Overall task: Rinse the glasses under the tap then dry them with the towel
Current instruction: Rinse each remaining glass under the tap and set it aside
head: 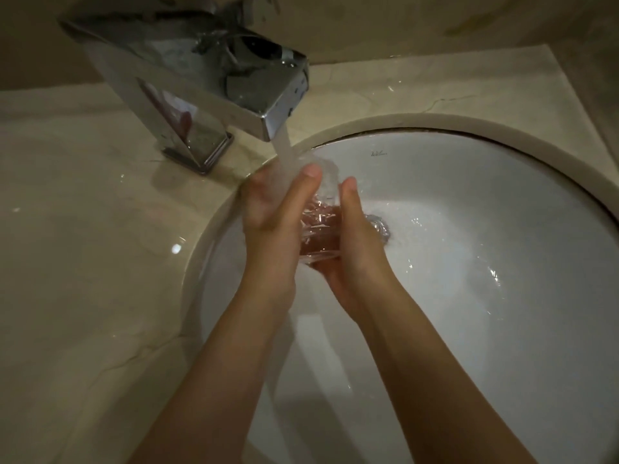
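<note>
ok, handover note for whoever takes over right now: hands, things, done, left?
Left hand and right hand: both grip one clear glass between them, over the sink.
Tap is running; the stream hits the glass near its top.
Done: rinsing of this glass is under way.
Left: finish the rinse, then dry. No towel or other glasses in view.

A clear cut-pattern glass (320, 226) sits tilted over the white sink (469, 229), mouth up toward the chrome tap (234, 88). Running water (284, 149) falls from the spout into its rim. Its walls glint; its thick base points down.
</note>
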Tool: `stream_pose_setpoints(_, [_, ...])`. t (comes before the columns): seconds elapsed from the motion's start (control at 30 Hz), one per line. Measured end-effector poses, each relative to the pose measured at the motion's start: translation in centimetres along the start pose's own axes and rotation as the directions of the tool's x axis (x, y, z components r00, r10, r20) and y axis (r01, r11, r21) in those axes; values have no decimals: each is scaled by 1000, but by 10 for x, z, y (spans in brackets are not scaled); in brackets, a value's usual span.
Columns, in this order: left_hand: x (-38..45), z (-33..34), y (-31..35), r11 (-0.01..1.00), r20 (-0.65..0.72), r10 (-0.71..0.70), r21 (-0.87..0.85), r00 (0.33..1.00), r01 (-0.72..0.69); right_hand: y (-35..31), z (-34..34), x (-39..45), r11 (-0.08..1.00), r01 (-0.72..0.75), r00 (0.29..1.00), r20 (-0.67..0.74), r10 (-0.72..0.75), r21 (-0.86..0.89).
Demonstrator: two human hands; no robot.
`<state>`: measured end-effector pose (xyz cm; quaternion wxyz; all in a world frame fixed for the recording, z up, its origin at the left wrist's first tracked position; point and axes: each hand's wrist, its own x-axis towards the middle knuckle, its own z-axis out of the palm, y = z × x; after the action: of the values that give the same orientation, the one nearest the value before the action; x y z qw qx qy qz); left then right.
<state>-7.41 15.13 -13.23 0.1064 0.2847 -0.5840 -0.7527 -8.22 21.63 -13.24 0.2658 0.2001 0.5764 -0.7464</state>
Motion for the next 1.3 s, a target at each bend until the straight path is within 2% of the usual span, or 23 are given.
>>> stream_pose_setpoints(0.07, [-2, -1, -1, 996, 27, 16, 83, 1000, -18, 5, 1, 1, 945, 175, 978, -61, -199, -278])
stream_pose_setpoints(0.1, [-2, -1, -1, 994, 29, 16, 109, 999, -19, 3, 2, 1, 907, 229, 957, -89, -276, -353])
stream_pose_setpoints(0.17, [-3, -2, -3, 997, 47, 4, 81, 999, -7, 0, 3, 1, 928, 203, 966, -90, -242, -313])
stream_pose_setpoints(0.23, [-2, -3, -5, 1000, 68, -8, 31, 998, 6, -3, -1, 2, 991, 117, 993, 9, -117, -71])
stream_pose_setpoints(0.27, [-3, -2, -5, 1000, 66, 5, 27, 998, -7, -3, -2, 2, 994, 83, 994, 64, -88, 71])
stream_pose_setpoints(0.3, [-2, -1, -5, 999, 65, 24, 39, 998, -27, -3, -3, 2, 990, 59, 995, 69, -69, 132])
stream_pose_setpoints(0.33, [-2, -2, -7, 998, 70, 36, 48, 997, -39, -1, -3, 3, 992, 58, 998, 26, -61, 108])
stream_pose_setpoints(0.4, [-5, -1, -9, 996, 89, 52, 69, 995, -58, 0, 1, -1, 986, 92, 985, -134, -111, -142])
stream_pose_setpoints(0.43, [-6, -1, -9, 994, 102, 54, 84, 993, -63, 1, 4, -3, 970, 119, 968, -194, -161, -212])
stream_pose_setpoints(0.53, [-11, 4, -6, 997, 138, 7, 77, 990, -18, -1, 6, -9, 957, 198, 920, -297, -256, -211])
stream_pose_setpoints(0.57, [-11, 4, -6, 997, 148, -8, 79, 989, -4, -3, 3, -9, 967, 174, 932, -287, -223, -185])
stream_pose_setpoints(0.63, [-7, 3, -6, 997, 153, -55, 61, 987, 46, -7, -4, -7, 997, 70, 979, -190, -71, -10])
stream_pose_setpoints(0.7, [-3, -1, -8, 986, 159, -164, -6, 974, 167, -12, -6, -9, 992, -24, 996, -79, 34, 123])
stream_pose_setpoints(0.83, [-4, -4, -11, 989, 158, -149, 3, 976, 150, 3, -3, -6, 991, 82, 991, -96, -92, -102])
stream_pose_setpoints(0.97, [1, -6, -8, 966, 185, -230, -79, 956, 247, -2, -4, -6, 997, 23, 998, -63, -19, 68])
stream_pose_setpoints(1.13, [2, -12, -4, 929, 298, -294, -136, 908, 346, -1, -11, 0, 987, 62, 990, -113, -79, -147])
stream_pose_setpoints(1.23, [0, -16, -4, 934, 296, -295, -112, 908, 340, -5, -14, -6, 976, 59, 988, -128, -87, -210])
stream_pose_setpoints(1.3, [-4, -18, -1, 933, 267, -298, -123, 916, 339, -12, -19, -11, 965, 92, 968, -204, -144, -246])
